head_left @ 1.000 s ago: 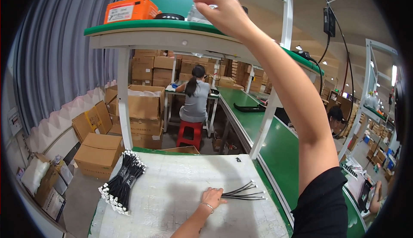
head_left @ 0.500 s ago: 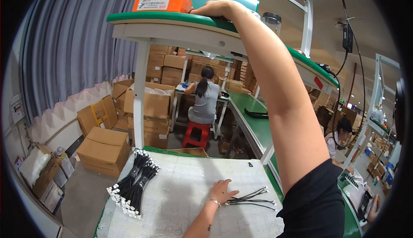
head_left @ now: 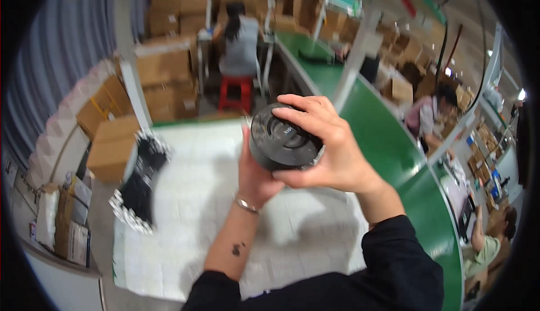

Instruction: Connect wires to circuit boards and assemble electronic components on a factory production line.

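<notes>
A round black roll, like a spool of tape (head_left: 282, 139), is held up in front of me over the white-covered table (head_left: 185, 221). My right hand (head_left: 329, 153) wraps over its top and right side. My left hand (head_left: 256, 173) presses against its underside and left edge; a bracelet shows at the wrist. A bundle of black cables with white ends (head_left: 138, 179) lies at the table's left edge, well apart from both hands.
A green conveyor belt (head_left: 388, 148) runs along the right of the table. A person sits on a red stool (head_left: 235, 91) at a far bench, back turned. Other people work at the right. Cardboard boxes (head_left: 112, 142) are stacked at the left.
My right hand has come down from the high shelf with the black roll. My left hand left the cables on the table and rose to meet the roll. The view tilted down.
</notes>
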The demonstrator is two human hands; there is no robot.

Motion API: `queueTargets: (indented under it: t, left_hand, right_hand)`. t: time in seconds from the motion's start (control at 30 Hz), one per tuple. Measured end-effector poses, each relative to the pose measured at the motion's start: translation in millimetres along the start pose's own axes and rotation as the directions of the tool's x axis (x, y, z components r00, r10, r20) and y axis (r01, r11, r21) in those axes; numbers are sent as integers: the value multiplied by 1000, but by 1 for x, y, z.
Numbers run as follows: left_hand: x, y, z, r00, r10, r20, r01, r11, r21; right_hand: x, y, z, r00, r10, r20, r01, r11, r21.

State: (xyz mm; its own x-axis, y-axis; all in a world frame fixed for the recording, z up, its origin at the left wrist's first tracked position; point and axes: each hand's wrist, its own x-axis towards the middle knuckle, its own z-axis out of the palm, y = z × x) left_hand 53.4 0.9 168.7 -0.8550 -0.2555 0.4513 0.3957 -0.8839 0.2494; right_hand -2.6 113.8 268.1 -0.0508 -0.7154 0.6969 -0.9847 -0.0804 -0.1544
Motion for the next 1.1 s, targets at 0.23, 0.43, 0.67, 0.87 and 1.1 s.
queueTargets:
  t: [0.23,0.43,0.67,0.87,1.1]
  left_hand:
    - [-2,-39,-46,892,-354,-281,338,935,-107]
    - [-10,-53,-42,868,-418,-268,353,899,-257]
    - [-18,-54,-42,863,-355,-359,300,932,-201]
    - [-15,-52,-34,874,-357,-329,295,929,-224]
    - [-17,-46,-25,883,-343,-321,324,939,-115]
  right_hand:
    - [-99,57,47,915,398,72,-399,917,13]
    - [-124,74,38,744,611,270,-600,434,672]
    - [-128,74,54,840,514,175,-503,614,609]
    - [-123,70,52,853,504,134,-464,615,637]
    - [-120,55,48,901,433,35,-347,668,658]
